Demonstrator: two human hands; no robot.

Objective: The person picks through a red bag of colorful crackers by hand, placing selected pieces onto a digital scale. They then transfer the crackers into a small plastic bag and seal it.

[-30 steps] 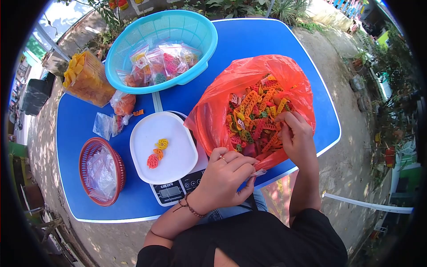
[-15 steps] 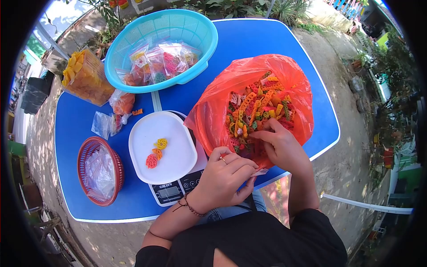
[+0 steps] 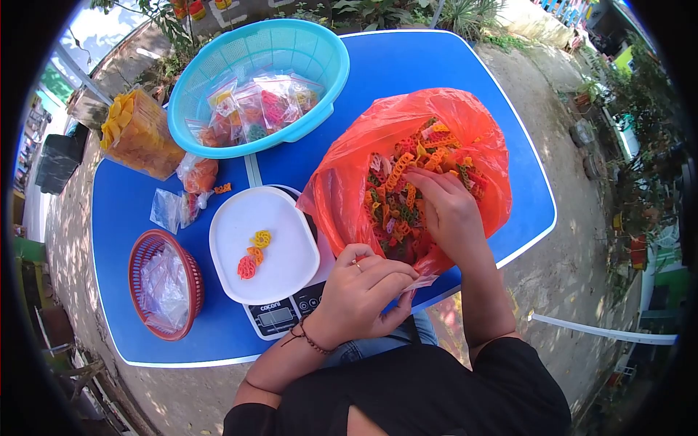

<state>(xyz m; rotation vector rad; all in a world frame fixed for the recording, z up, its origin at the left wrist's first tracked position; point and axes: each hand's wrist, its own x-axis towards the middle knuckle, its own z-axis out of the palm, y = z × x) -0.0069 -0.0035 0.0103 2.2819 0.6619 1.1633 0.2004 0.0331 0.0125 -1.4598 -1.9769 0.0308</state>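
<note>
A red plastic bag (image 3: 342, 156) stands wide open on the table, full of colourful curly and wheel-shaped crackers (image 3: 398, 174). My right hand (image 3: 452, 211) reaches into it, fingers bent and closed down on the crackers; what lies under the fingertips is hidden. At the bag's near edge, my left hand (image 3: 369, 289) pinches a small clear plastic bag (image 3: 423, 282), mostly covered by the fingers. Left of that hand, a kitchen scale (image 3: 276, 317) carries a white tray (image 3: 280, 280) with a few yellow, orange and pink crackers (image 3: 253, 256) on it.
A turquoise basket (image 3: 331, 87) holds several filled clear packets (image 3: 265, 109). Nearby are a large pack of yellow snacks (image 3: 142, 134), a small orange-filled bag (image 3: 198, 174) and a loose orange cracker (image 3: 222, 188). A red basket (image 3: 195, 291) contains clear bags (image 3: 166, 287). Everything stands on a blue table (image 3: 392, 62).
My right hand has moved farther up and deeper over the crackers in the red bag. My left hand keeps its pinch on the small bag, and the crackers on the tray are the same.
</note>
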